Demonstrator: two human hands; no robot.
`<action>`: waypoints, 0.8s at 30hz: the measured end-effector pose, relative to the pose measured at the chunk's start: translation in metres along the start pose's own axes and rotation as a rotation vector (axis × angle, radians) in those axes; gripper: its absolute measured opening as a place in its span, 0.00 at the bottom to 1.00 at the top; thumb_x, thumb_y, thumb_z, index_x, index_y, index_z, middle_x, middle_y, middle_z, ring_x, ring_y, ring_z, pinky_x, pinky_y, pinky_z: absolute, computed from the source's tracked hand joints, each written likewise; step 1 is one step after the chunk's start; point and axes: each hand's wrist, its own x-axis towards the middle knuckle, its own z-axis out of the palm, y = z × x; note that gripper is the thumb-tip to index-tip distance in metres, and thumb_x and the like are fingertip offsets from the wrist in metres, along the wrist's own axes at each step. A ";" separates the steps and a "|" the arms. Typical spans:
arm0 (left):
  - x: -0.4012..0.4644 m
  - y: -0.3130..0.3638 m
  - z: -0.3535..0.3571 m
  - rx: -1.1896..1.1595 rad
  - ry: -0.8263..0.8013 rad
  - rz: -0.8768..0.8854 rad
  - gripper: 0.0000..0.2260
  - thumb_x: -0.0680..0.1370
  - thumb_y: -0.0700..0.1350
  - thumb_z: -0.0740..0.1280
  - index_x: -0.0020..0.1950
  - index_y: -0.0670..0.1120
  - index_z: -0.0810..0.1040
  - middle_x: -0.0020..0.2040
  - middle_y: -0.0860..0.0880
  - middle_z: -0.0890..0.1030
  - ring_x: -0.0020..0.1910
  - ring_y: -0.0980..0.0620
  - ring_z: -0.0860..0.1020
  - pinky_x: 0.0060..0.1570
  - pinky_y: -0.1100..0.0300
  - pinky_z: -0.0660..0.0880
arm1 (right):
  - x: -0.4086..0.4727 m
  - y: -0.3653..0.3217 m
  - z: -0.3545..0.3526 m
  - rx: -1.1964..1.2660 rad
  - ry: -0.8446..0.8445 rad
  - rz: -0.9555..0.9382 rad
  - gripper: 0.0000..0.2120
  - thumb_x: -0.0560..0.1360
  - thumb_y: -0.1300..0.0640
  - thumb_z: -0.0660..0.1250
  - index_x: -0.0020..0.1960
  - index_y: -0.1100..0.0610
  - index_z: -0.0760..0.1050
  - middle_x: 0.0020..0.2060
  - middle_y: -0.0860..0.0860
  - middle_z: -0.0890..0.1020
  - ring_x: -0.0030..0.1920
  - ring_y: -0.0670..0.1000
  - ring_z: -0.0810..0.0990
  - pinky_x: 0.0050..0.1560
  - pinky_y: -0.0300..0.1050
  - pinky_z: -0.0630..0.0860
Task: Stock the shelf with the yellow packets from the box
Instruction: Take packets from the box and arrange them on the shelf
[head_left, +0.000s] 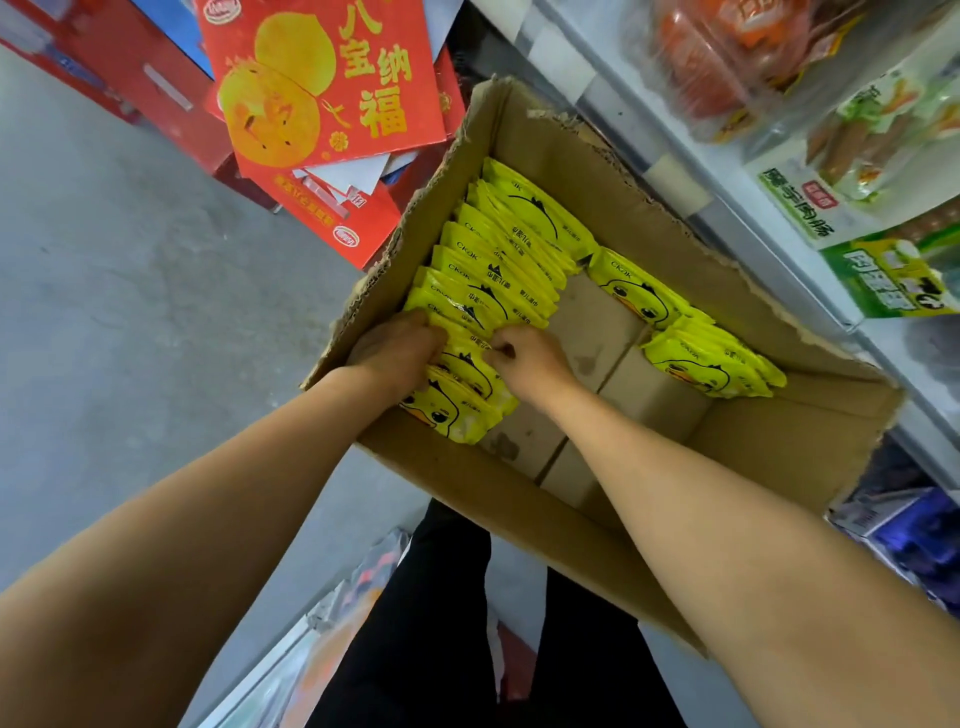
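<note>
Both grips, left hand (396, 347) and right hand (525, 358), clamped around yellow packets (470, 364) between them in box (613, 171).

Bright yellow packets (498, 260) with black lettering and a duck face, orange bill, fill the plain brown cardboard box (545, 499). Red cartons (322, 78) behind carry gold characters and orange-yellow round fruit. The floor (104, 312) is dull grey. On the white shelf (753, 249), green-and-white packs (883, 275) and orange ones (727, 57). Black trousers (441, 623) below.
</note>
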 end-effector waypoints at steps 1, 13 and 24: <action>-0.002 0.000 -0.001 0.036 0.002 0.025 0.14 0.68 0.38 0.74 0.41 0.49 0.69 0.49 0.51 0.71 0.49 0.49 0.72 0.37 0.58 0.63 | -0.002 0.003 -0.004 0.013 0.007 0.010 0.09 0.80 0.53 0.65 0.50 0.58 0.78 0.43 0.57 0.80 0.45 0.59 0.79 0.44 0.50 0.75; -0.029 0.034 -0.025 -0.006 -0.013 0.068 0.10 0.70 0.47 0.77 0.41 0.48 0.76 0.40 0.50 0.76 0.42 0.50 0.74 0.35 0.60 0.67 | -0.038 0.039 -0.053 0.040 0.261 0.050 0.13 0.83 0.52 0.58 0.55 0.60 0.74 0.50 0.62 0.81 0.53 0.63 0.79 0.47 0.52 0.71; -0.106 0.155 -0.012 -0.159 -0.047 0.219 0.14 0.80 0.51 0.66 0.63 0.48 0.71 0.50 0.49 0.76 0.47 0.50 0.74 0.46 0.56 0.69 | -0.158 0.119 -0.138 0.198 0.313 0.062 0.27 0.65 0.41 0.78 0.51 0.63 0.81 0.44 0.57 0.83 0.45 0.54 0.79 0.42 0.47 0.71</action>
